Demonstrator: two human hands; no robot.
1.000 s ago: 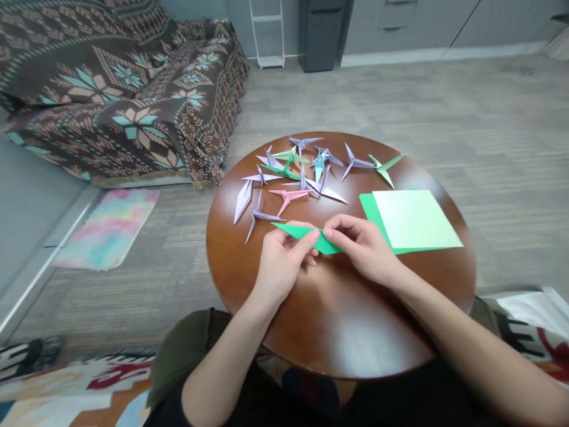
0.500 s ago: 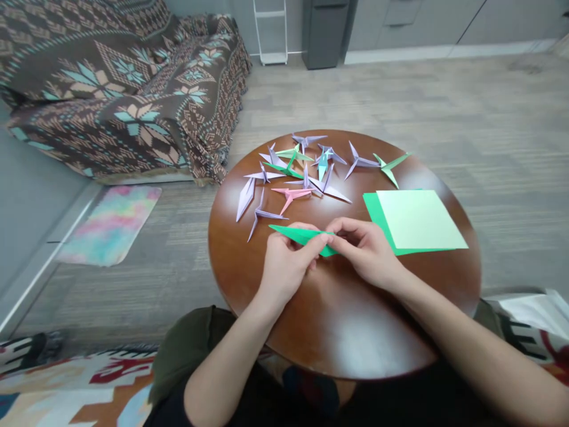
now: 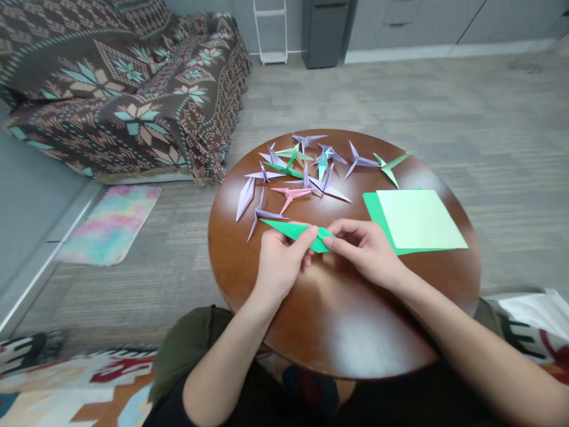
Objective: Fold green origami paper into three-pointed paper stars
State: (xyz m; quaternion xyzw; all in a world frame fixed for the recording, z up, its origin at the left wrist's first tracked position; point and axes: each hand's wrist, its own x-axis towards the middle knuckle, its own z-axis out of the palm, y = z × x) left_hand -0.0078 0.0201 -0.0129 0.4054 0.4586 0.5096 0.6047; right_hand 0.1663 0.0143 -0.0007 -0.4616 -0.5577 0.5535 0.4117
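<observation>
A long, pointed piece of folded green paper [image 3: 288, 228] lies low over the round brown table [image 3: 338, 320]. My left hand [image 3: 279, 264] pinches its middle from below. Its right end is pinched between the fingers of my right hand [image 3: 364, 249]. Just beyond the hands, several folded paper cranes [image 3: 306, 172] in lilac, green, pink and blue are spread over the far half of the table. To the right lies a stack of square sheets [image 3: 415, 219], pale green on top of darker green.
A sofa under a brown patterned throw [image 3: 120, 89] stands at the back left. A pastel mat [image 3: 109, 225] lies on the floor to the left. White paper or plastic [image 3: 537, 308] sits at the right edge, over a patterned rug.
The green folded piece has slid slightly left and its left tip now points further toward the lilac crane. Both hands kept their pinch, with the fingers shifted a little.
</observation>
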